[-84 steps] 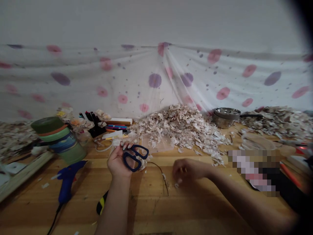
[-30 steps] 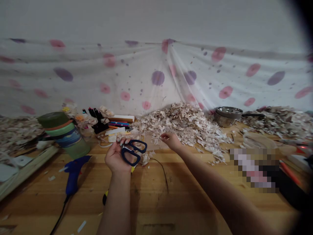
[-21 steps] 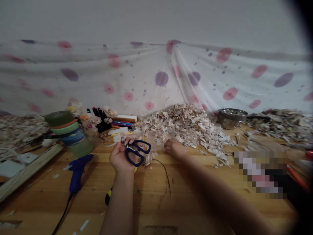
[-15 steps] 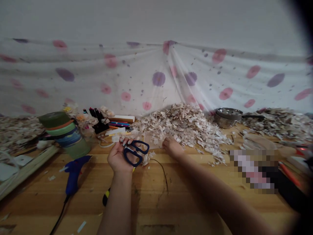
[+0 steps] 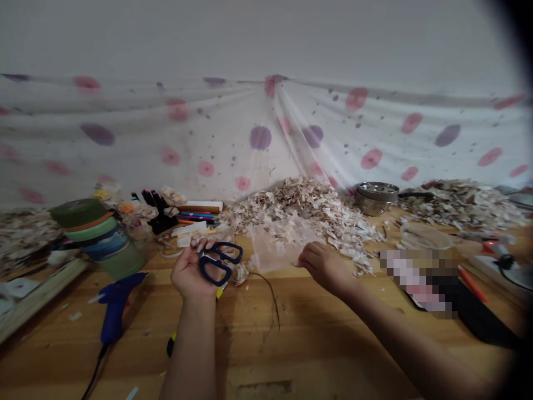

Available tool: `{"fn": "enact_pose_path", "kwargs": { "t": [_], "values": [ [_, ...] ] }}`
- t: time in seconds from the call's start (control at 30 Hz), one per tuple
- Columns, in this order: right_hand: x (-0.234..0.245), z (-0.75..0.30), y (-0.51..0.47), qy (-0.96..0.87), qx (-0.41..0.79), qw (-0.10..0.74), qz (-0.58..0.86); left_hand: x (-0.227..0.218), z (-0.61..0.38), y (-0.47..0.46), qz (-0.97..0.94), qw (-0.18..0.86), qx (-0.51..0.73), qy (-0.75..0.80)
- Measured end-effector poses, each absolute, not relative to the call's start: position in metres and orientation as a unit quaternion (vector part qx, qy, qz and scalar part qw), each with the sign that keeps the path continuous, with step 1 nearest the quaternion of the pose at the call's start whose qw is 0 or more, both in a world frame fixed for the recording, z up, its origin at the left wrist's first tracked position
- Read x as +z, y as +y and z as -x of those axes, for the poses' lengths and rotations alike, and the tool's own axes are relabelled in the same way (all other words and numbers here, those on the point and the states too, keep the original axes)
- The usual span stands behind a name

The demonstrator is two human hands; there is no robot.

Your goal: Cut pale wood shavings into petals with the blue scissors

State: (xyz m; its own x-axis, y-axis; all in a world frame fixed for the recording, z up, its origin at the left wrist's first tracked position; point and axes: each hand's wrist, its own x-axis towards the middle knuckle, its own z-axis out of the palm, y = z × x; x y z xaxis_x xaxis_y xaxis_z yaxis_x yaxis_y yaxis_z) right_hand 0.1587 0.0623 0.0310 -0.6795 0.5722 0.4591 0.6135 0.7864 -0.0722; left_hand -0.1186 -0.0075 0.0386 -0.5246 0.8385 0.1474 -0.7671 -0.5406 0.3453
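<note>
My left hand (image 5: 189, 273) is closed around dark blue-handled scissors (image 5: 217, 262) and a small pale clump (image 5: 240, 273), held over the wooden table (image 5: 291, 344). My right hand (image 5: 322, 265) pinches a clear plastic sheet or bag (image 5: 277, 244) and lifts it off the near edge of a big pile of pale flakes (image 5: 308, 214). A thin dark wire (image 5: 270, 297) lies on the table between my hands.
A blue glue gun (image 5: 114, 303) with its cord lies at left, beside a stack of green tape rolls (image 5: 100, 236). Markers and pens (image 5: 187, 216) sit behind. A metal pot (image 5: 377, 197) and a second flake pile (image 5: 462, 203) are at right. Spotted cloth hangs behind.
My right hand left the table, reached to the flake pile, took hold of the clear plastic and drew it back toward me. My left hand kept the scissors nearly still.
</note>
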Motion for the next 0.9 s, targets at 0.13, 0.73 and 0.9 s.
{"fn": "enact_pose_path", "kwargs": {
  "t": [0.13,0.73,0.9],
  "values": [
    [0.019,-0.2,0.02,-0.907,-0.019,0.253,0.335,0.037,0.115,-0.006,-0.158,0.465,0.863,0.119],
    [-0.022,-0.211,-0.017,-0.866,0.233,0.211,0.39,0.029,0.105,0.001,-0.163,0.472,0.85,0.168],
    [-0.012,-0.2,0.006,-0.889,0.252,0.204,0.325,0.028,0.106,0.0,-0.181,0.483,0.841,0.164]
  ]
}}
